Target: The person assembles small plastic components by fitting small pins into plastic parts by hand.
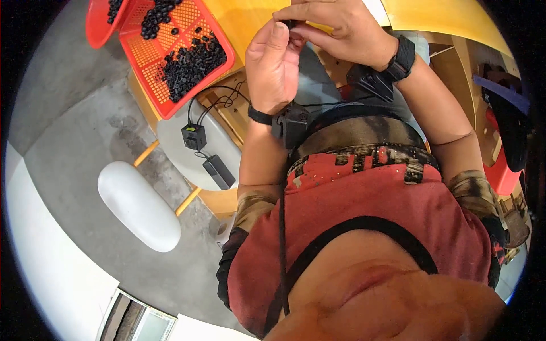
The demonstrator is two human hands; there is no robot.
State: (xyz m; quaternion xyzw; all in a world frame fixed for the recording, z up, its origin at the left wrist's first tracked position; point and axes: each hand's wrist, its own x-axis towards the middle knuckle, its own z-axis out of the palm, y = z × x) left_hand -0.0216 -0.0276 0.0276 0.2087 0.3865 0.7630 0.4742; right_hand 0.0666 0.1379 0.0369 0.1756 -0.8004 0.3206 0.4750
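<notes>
At the top of the head view, my two hands meet over the yellow tabletop's edge. My left hand is closed, its thumb pressed up against a small black part. From the other side, the bent fingers of my right hand pinch at the same part. Most of that piece is hidden by the fingers, so its exact kind cannot be made out. Left of my hands, a red plastic basket holds a heap of small black parts and a second group of rounder black pieces.
A red bowl with black pieces adjoins the basket. Below, a white chair seat carries two black boxes with cables; its white backrest stands further left. Strapped black devices sit on my wrists, a cable running down my front.
</notes>
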